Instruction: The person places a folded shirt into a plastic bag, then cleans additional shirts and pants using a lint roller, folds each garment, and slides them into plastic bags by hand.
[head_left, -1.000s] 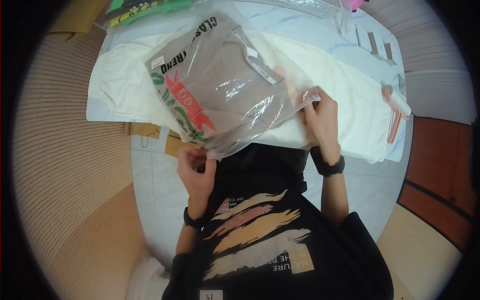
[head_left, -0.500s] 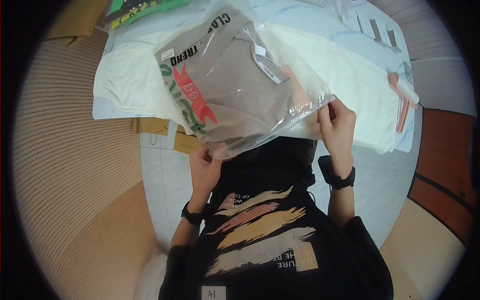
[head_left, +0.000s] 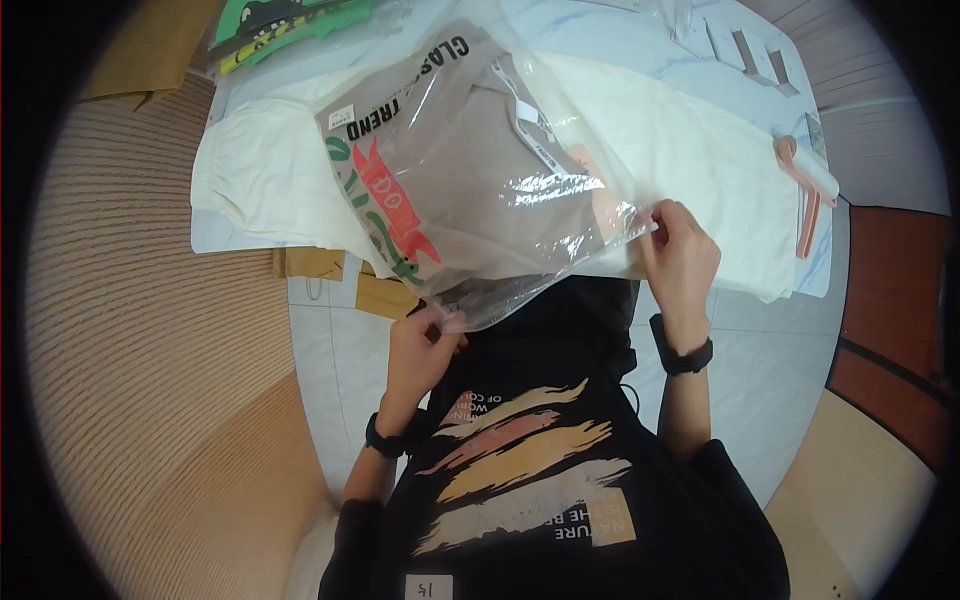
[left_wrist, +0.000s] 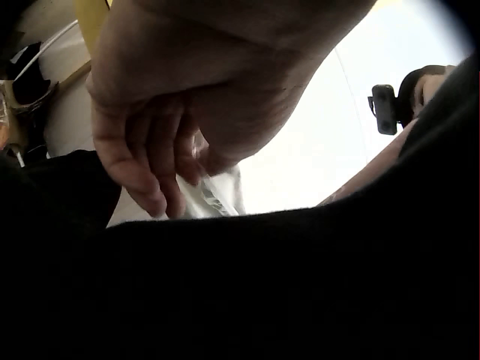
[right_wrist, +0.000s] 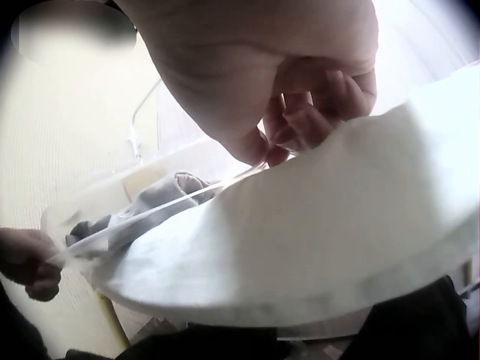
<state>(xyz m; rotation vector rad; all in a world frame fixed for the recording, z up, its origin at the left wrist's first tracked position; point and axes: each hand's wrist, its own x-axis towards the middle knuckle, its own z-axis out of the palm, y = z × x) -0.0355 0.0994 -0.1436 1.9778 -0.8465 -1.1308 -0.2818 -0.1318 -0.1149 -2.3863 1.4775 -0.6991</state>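
Observation:
A clear plastic bag [head_left: 500,300] with printed letters and a red ribbon print holds a folded grey-brown garment [head_left: 450,170] with a white neck label. My left hand [head_left: 420,350] pinches the bag's near left corner; in the left wrist view that hand [left_wrist: 195,90] has its fingers curled at a bit of clear plastic. At the bag's right corner my right hand [head_left: 682,260] pinches the edge between thumb and fingers. The right wrist view shows the right hand [right_wrist: 277,82] gripping the stretched bag edge, with the grey garment [right_wrist: 157,206] inside. Under the bag lies white cloth [head_left: 700,180].
Green and yellow packages [head_left: 290,30] lie at the table's far left. On the right are a pink-handled roller [head_left: 808,195] and grey metal pieces [head_left: 755,60]. Brown paper bags [head_left: 385,297] stand below the table's near edge.
Both hands and the bag have shifted right in the view over the last second. The bag stays pinched at both corners, its near edge hanging between the hands.

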